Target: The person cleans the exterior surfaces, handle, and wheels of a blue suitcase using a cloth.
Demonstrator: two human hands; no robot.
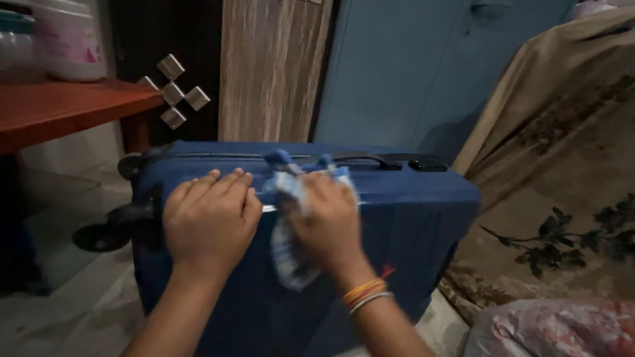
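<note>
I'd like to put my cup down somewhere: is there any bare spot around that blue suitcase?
The suitcase face is bare right of the right hand, below the black handle. The red shelf is bare in front of its jars. It is crowded where the left hand and the cloth sit.

1. Red tabletop (63,109) to my upper left, w/ a white-and-pink tub (68,39) standing on it, next to a clear container (14,46) at the edge of view.
2. Metal cross-shaped fitting (173,91) on the dark panel just right of the tabletop.
3. Wood-grain panel (272,66) beside a blue door (423,66), both straight ahead.
4. Tan floral cloth (562,165) draped on my right.
5. Pinkish plastic bag (555,327) bottom right, blurry.
6. Pale floor (73,304) lower left.
</note>
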